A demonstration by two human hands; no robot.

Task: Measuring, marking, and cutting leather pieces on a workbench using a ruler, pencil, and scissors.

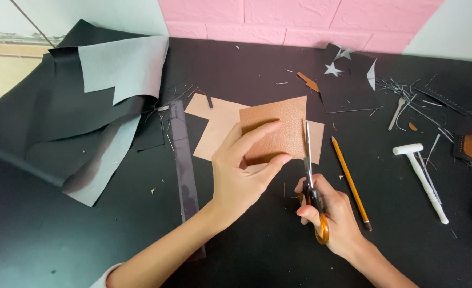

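While my right hand (332,213) has its grip closed through the orange loops of the scissors (310,178), the blades point straight away from me, nearly shut, running up the right edge of the brown leather piece (276,128). My left hand (241,170) pinches that piece, thumb under its lower edge, fingers flat on top, holding it slightly lifted off the worktop (60,234). So the leather sits left of the blades and touches them; the cut line runs along the blades' long axis, away from my body. Under it lies a paler tan sheet (214,125). A pencil (350,181) lies just right of the scissors, roughly parallel; a dark ruler (182,160) lies left of my left hand.
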